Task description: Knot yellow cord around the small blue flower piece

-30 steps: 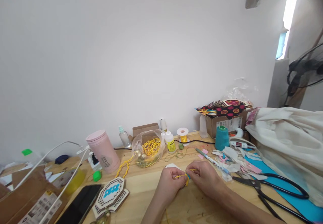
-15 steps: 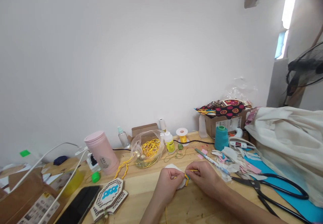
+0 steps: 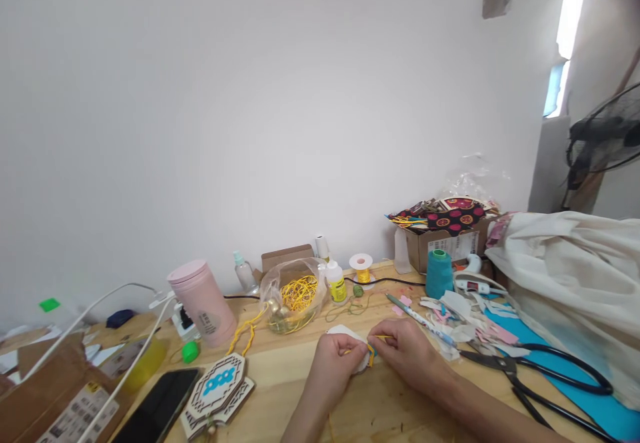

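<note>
Just above the front of the wooden table, my left hand [image 3: 341, 358] pinches a small white flat piece [image 3: 344, 330] that shows behind its fingers. Close by on the right, the fingertips of my right hand [image 3: 397, 346] are closed on a thin yellow cord [image 3: 371, 358]. A bit of blue shows beside the cord between the two hands. Both hands nearly touch, and the fingers hide most of what they hold. To the left lie white octagonal wooden pieces [image 3: 215, 390] with a blue flower motif and a twisted yellow cord.
Black-handled scissors [image 3: 507, 365] lie at right, near fabric scraps [image 3: 465, 313], a pen [image 3: 417, 318] and a teal thread cone [image 3: 439, 275]. Behind stand a glue bottle [image 3: 336, 283], a yellow spool [image 3: 362, 274] and a plastic bag of yellow cord [image 3: 295, 293]. A pink tumbler [image 3: 204, 303] and phone [image 3: 156, 406] are left.
Both hands stay almost in place, still pinching close together. The yellow cord end between them has shifted slightly, and the view has moved very little.
</note>
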